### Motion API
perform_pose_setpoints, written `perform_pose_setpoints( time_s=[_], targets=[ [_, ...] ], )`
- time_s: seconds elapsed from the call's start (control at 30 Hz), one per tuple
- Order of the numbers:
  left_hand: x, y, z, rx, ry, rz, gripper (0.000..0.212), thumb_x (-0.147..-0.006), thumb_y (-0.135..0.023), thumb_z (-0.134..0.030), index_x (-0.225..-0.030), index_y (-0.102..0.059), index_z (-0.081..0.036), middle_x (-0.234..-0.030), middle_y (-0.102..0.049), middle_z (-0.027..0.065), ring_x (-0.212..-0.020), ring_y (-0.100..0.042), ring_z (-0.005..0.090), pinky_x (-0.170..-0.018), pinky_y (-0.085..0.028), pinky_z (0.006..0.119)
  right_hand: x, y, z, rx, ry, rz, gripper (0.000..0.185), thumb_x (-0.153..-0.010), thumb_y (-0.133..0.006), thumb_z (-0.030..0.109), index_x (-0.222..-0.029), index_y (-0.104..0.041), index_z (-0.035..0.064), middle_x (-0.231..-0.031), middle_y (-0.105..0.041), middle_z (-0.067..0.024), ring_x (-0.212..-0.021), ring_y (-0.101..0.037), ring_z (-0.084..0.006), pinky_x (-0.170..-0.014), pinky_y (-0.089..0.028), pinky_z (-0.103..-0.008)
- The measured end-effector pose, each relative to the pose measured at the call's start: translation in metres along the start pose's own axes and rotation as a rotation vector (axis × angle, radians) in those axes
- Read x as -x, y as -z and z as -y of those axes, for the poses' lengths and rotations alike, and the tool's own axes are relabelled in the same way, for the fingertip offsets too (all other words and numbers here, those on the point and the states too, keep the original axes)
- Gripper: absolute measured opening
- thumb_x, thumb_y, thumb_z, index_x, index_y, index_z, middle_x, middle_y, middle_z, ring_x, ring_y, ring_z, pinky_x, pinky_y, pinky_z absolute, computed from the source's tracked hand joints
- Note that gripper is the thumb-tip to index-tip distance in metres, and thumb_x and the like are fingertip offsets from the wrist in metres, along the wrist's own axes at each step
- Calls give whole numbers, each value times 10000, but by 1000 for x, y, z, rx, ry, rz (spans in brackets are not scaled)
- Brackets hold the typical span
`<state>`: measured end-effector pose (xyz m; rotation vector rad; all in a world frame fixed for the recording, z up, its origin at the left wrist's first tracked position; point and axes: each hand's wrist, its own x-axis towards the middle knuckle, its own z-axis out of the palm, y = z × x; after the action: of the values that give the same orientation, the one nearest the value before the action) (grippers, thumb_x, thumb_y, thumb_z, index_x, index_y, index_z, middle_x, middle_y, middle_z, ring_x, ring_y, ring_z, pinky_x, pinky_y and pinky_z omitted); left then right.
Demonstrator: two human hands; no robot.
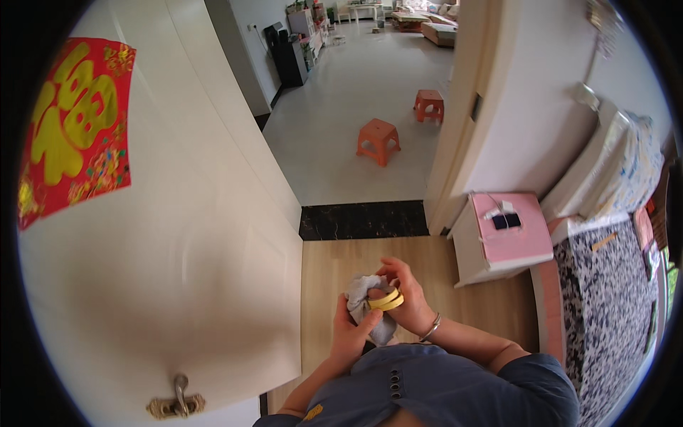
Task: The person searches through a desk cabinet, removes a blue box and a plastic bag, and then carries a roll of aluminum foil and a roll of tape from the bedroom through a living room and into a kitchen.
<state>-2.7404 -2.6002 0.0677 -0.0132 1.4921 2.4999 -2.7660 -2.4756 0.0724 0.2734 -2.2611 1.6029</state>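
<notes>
A crumpled grey cloth (381, 326) is bunched in front of my body, with my left hand (352, 331) gripping it from the near left side. Two narrow yellow rings (392, 302), which look like rolls of tape, lie against the cloth. My right hand (412, 299) holds these rings from the right, its index finger raised over the cloth and part of a finger showing inside the rings. The left thumb reaches up to the lower edge of the rings. Folds of cloth hide some of the left fingers.
A white door (224, 224) with a lever handle (181, 395) stands at the left. Ahead lies a dark marble threshold (365, 220), with orange plastic stools (378, 139) beyond. To the right are a pink-topped nightstand (515, 240) bearing a phone (506, 221), and a bed (603, 299).
</notes>
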Motion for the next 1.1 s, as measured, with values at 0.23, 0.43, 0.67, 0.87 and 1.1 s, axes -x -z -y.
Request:
perform_pose_setpoints(
  time_s=[0.23,0.43,0.67,0.87,1.1],
  targets=[
    [-201,54,-46,-145,-156,-88,329,-807,-529,-87,-1098,-381,-53,-967,-487,37,-868,-473,91,-739,-397,226,-205,-63,-82,181,446,32,228,-647,-632,55,-843,-516,54,-688,-523,-69,-576,-521,-242,-508,-440,-303],
    [-401,81,-91,130,27,-116,241,-895,-392,-201,-1088,-406,-56,-973,-501,25,-879,-484,96,-751,-406,236,-370,-112,-142,-779,-475,90,252,-908,-345,261,-827,-463,54,-700,-493,-6,-609,-462,-48,-543,-390,-181],
    [-605,98,-118,13,47,-30,269,-882,-427,-204,-1098,-388,-48,-992,-474,20,-869,-447,78,-757,-377,216,-567,-115,-222,295,284,7,185,-684,-632,65,-838,-530,64,-782,-502,-92,-670,-541,-213,-568,-455,-290],
    [-800,113,-133,-184,10,41,219,-864,-464,-186,-1016,-413,-36,-915,-484,23,-828,-447,73,-721,-381,212,-730,-128,-313,273,210,115,239,-651,-660,52,-863,-549,50,-791,-513,-97,-667,-544,-246,-572,-463,-317],
    [-1022,103,-199,-195,-6,-38,267,-866,-452,-180,-1082,-410,-29,-975,-508,60,-864,-475,101,-721,-405,225,-943,-155,-384,-667,-406,77,119,-799,-510,37,-914,-494,7,-739,-550,-31,-654,-524,-104,-600,-446,-225]
  ],
)
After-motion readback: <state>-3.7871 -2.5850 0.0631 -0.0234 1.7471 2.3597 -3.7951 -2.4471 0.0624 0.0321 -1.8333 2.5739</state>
